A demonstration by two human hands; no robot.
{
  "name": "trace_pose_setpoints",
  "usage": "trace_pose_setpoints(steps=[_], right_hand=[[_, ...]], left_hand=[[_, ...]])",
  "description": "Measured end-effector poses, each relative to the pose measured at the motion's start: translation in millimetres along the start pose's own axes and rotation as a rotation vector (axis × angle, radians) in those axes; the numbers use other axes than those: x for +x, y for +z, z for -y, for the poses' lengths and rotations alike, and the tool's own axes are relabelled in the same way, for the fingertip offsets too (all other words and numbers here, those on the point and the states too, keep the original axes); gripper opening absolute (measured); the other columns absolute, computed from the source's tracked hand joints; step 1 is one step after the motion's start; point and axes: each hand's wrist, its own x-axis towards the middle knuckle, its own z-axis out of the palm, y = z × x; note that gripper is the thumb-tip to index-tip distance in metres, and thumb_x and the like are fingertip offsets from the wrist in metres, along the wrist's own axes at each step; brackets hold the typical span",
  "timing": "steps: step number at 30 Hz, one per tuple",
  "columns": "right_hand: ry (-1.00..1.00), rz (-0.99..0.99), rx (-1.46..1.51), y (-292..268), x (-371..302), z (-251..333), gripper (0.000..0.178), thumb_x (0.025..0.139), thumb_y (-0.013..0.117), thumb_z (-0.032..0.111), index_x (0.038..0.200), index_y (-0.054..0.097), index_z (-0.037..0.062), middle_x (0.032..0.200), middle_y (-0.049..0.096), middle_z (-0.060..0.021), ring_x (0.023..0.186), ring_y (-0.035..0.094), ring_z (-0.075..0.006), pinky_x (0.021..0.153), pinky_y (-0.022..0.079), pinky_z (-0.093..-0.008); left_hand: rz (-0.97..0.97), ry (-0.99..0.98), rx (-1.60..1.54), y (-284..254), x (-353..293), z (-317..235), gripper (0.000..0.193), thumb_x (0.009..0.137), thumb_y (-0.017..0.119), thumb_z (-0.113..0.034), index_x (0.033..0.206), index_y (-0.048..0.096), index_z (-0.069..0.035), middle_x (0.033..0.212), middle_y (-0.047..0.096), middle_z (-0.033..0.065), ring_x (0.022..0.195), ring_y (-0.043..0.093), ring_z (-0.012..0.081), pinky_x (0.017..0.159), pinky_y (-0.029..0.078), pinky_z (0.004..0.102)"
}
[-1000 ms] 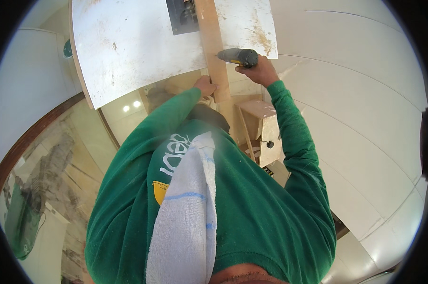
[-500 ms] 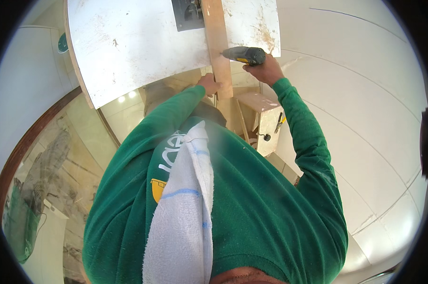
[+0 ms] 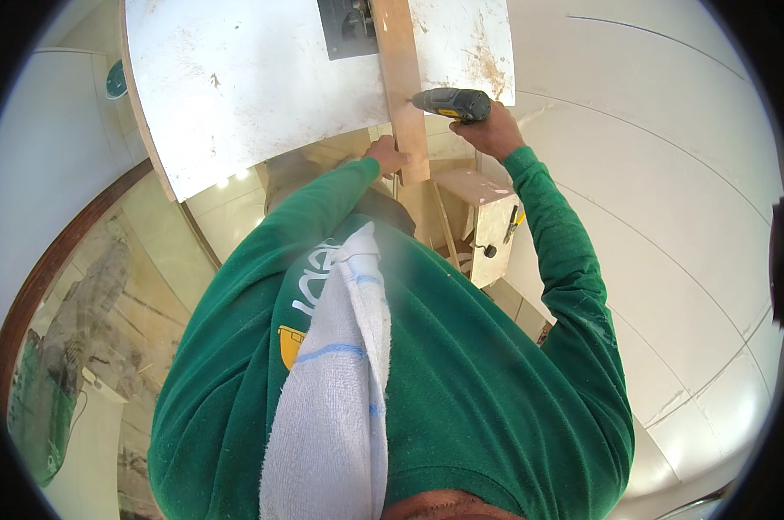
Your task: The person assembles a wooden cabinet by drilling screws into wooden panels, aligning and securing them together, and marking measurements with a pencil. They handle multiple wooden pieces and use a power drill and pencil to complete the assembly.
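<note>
My right hand (image 3: 493,132) is wrapped round the grip of a black and yellow cordless drill (image 3: 460,103). The drill points left, with its tip at the face of a long wooden board (image 3: 398,61). That board lies across a white tabletop (image 3: 262,78) and sticks out past its near edge. At the board's overhanging end, my left hand (image 3: 387,158) grips its left side, the fingers partly hidden. Whether a screw or bit meets the wood is too small to tell.
A dark metal plate (image 3: 347,30) is set in the tabletop left of the board. Below the right side stands a wooden box (image 3: 487,217) with tools hanging on it. White panelled wall (image 3: 652,173) fills the right; a brown-framed reflective pane (image 3: 89,321) is at left.
The view has shifted very slightly, so the board, drill and hands appear a little lower and to the right. Both hands keep their holds.
</note>
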Motion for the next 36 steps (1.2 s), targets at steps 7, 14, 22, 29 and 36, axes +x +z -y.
trace_pose_setpoints(steps=[7,14,22,29,36], right_hand=[[-0.013,-0.025,-0.002,-2,-2,-1,0.046,0.087,0.090,0.031,0.127,0.081,0.0102,0.114,0.085,-0.0193,0.107,0.081,-0.0383,0.095,0.064,-0.0470],[0.003,-0.032,0.077,-1,-5,-5,0.046,0.087,0.091,0.029,0.126,0.081,0.0081,0.114,0.085,-0.0198,0.106,0.082,-0.0379,0.095,0.064,-0.0460],[-0.022,-0.037,0.135,8,-5,-22,0.049,0.084,0.094,0.034,0.127,0.081,0.0143,0.116,0.084,-0.0172,0.109,0.079,-0.0414,0.096,0.064,-0.0500],[-0.103,-0.079,0.063,-1,-13,-16,0.047,0.085,0.092,0.035,0.126,0.081,0.0150,0.111,0.084,-0.0175,0.104,0.079,-0.0420,0.093,0.064,-0.0524],[-0.077,-0.045,0.109,-23,-15,-7,0.044,0.086,0.092,0.036,0.122,0.082,0.0124,0.107,0.084,-0.0153,0.098,0.080,-0.0387,0.088,0.064,-0.0497]], left_hand=[[0.013,-0.023,-0.043,-2,-4,-4,0.052,0.095,0.089,-0.028,0.129,0.069,0.005,0.123,0.080,0.0211,0.100,0.083,0.0301,0.073,0.071,0.0415],[-0.018,-0.053,-0.050,-6,-18,-16,0.046,0.097,0.089,-0.030,0.127,0.073,0.000,0.115,0.082,0.0171,0.103,0.081,0.0326,0.078,0.068,0.0476],[-0.548,0.610,0.375,-27,-28,-54,0.028,0.098,0.074,-0.008,0.126,0.073,-0.005,0.123,0.073,0.0234,0.112,0.073,0.0445,0.093,0.061,0.0556],[-0.519,0.745,0.498,-42,14,-74,0.016,0.095,0.074,-0.005,0.110,0.077,-0.005,0.112,0.070,0.0171,0.105,0.072,0.0422,0.090,0.061,0.0531],[-0.605,0.796,0.425,-36,33,-62,0.008,0.094,0.078,-0.011,0.100,0.079,-0.006,0.107,0.072,0.0145,0.101,0.073,0.0409,0.087,0.061,0.0521]])
